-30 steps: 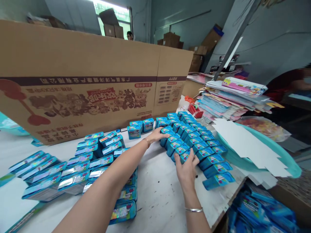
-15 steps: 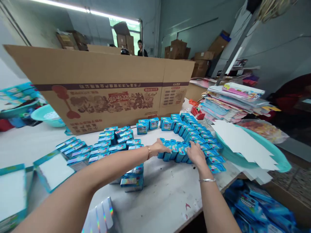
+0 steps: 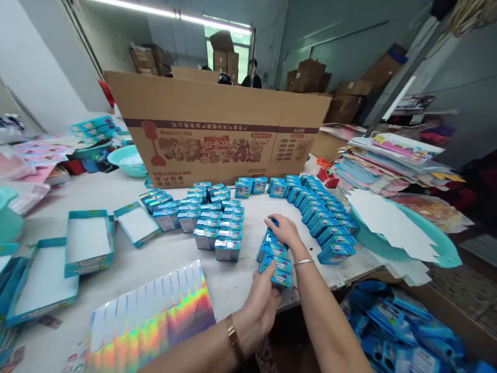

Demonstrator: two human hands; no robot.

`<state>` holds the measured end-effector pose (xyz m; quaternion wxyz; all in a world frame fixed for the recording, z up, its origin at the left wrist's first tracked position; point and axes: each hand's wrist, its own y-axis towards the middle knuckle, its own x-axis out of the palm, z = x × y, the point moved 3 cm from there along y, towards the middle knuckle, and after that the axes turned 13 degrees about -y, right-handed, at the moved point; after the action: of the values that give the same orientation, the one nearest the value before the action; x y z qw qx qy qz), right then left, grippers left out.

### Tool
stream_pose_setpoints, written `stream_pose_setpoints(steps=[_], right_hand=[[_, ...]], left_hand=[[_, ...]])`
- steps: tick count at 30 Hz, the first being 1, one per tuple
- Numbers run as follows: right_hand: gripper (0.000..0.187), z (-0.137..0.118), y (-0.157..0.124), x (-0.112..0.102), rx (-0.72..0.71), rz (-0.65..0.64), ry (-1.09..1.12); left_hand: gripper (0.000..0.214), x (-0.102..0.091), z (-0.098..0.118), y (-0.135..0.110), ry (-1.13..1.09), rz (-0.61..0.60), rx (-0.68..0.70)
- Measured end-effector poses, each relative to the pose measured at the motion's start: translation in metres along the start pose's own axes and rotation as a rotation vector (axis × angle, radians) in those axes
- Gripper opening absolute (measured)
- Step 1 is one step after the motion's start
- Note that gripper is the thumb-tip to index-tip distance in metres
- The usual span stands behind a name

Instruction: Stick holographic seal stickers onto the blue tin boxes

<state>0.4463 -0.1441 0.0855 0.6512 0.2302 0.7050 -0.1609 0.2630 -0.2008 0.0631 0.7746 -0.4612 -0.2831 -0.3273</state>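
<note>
Head view: left hand (image 3: 258, 303) partly closed, thumb on top, grasping the near end of a short row of blue packs (image 3: 273, 249); right hand (image 3: 286, 231) curled over the far end, gripping it. The row lies on the table between both hands. Right of the hands, further blue packs (image 3: 324, 212) stand in ranks, beside a teal basin (image 3: 450, 256). Left of them: a holographic-faced stack (image 3: 151, 321) and open trays (image 3: 89, 265). Beyond them, a printed carton (image 3: 217, 114) blocks the table's far side.
</note>
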Motion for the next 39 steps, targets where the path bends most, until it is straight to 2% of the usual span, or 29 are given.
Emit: stream_pose_setpoints(steps=[3, 6, 10, 12, 14, 15, 16, 18, 20, 22, 23, 24, 26, 28, 30, 32, 34, 39], right_hand=[[0.036, -0.026, -0.002, 0.001, -0.121, -0.017, 0.017], [0.035, -0.038, -0.002, 0.001, -0.198, -0.030, 0.016], [0.039, -0.039, -0.001, 0.003, -0.249, -0.031, -0.010], [0.042, -0.035, 0.000, 0.005, -0.284, -0.027, -0.024], [0.044, -0.026, 0.006, 0.005, -0.317, -0.017, -0.036], [0.046, -0.019, 0.011, 0.003, -0.323, -0.005, -0.044], [0.047, -0.011, 0.019, 0.001, -0.318, 0.010, -0.056], [0.049, 0.011, 0.041, -0.006, -0.277, 0.045, -0.097], [0.053, 0.035, 0.072, -0.012, -0.208, 0.074, -0.162], [0.063, 0.056, 0.106, -0.017, -0.150, 0.092, -0.241], [0.070, 0.063, 0.124, -0.018, -0.133, 0.099, -0.282], [0.076, 0.069, 0.141, -0.018, -0.127, 0.103, -0.320], [0.084, 0.077, 0.175, -0.015, -0.139, 0.104, -0.387], [0.091, 0.081, 0.204, -0.009, -0.164, 0.089, -0.437], [0.096, 0.086, 0.228, -0.002, -0.187, 0.061, -0.470], [0.095, 0.091, 0.243, 0.003, -0.203, 0.029, -0.490], [0.086, 0.096, 0.248, 0.005, -0.223, 0.000, -0.501], [0.058, 0.094, 0.225, -0.003, -0.316, -0.059, -0.485]], left_hand=[[0.050, 0.000, -0.007, -0.025, -0.163, 0.093, 0.052], [0.070, -0.005, -0.018, -0.032, -0.190, 0.099, 0.075], [0.109, -0.035, -0.031, -0.033, -0.141, 0.099, 0.034], [0.115, -0.056, -0.025, -0.044, -0.091, 0.113, -0.048], [0.102, -0.068, 0.000, -0.062, 0.029, 0.074, -0.146], [0.088, -0.069, 0.020, -0.070, 0.132, 0.013, -0.155], [0.075, -0.064, 0.046, -0.076, 0.252, -0.067, -0.117], [0.062, -0.044, 0.109, -0.071, 0.482, -0.193, 0.072], [0.062, -0.015, 0.176, -0.040, 0.739, -0.206, 0.344], [0.064, 0.016, 0.234, 0.014, 1.049, -0.174, 0.639], [0.065, 0.029, 0.255, 0.047, 1.219, -0.161, 0.756], [0.067, 0.041, 0.272, 0.081, 1.394, -0.141, 0.814], [0.079, 0.055, 0.292, 0.149, 1.667, -0.106, 0.818], [0.098, 0.061, 0.303, 0.204, 1.736, -0.105, 0.800], [0.109, 0.058, 0.309, 0.245, 1.784, -0.103, 0.761], [0.108, 0.051, 0.315, 0.268, 1.810, -0.093, 0.716], [0.097, 0.041, 0.323, 0.277, 1.813, -0.089, 0.678], [0.072, 0.026, 0.332, 0.261, 1.855, -0.130, 0.589]])
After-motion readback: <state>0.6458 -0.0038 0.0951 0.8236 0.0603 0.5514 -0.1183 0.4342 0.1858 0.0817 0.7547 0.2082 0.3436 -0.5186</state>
